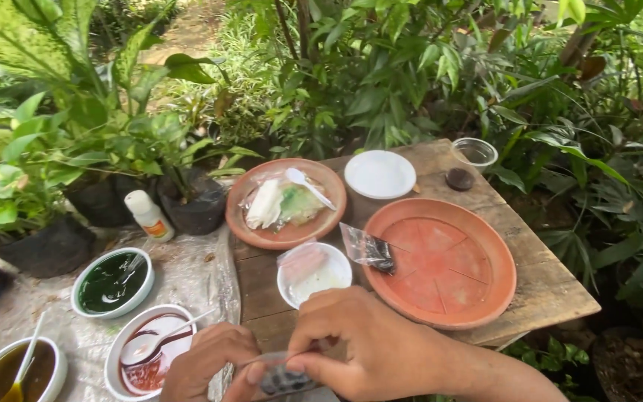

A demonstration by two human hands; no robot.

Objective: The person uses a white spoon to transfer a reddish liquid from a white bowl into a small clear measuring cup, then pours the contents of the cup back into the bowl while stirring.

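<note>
Both hands meet at the bottom middle over the near edge of a wooden table [552,286]. My left hand [206,365] and my right hand [370,346] pinch a small clear plastic bag [284,380] with dark contents between them. Just beyond my hands stands a small white bowl [314,274] with a pale liquid and a clear bag in it. A large terracotta saucer [452,260] lies to its right, with a small bag of dark grains [370,251] on its left rim.
A second terracotta saucer [286,202] holds plastic bags and a white spoon. Behind are a white lid [379,174], a clear cup [474,152] and a dark cap [459,179]. Left, on plastic sheeting, stand bowls of green [112,283], red [150,350] and brown liquid [20,372], a squeeze bottle [149,216], potted plants.
</note>
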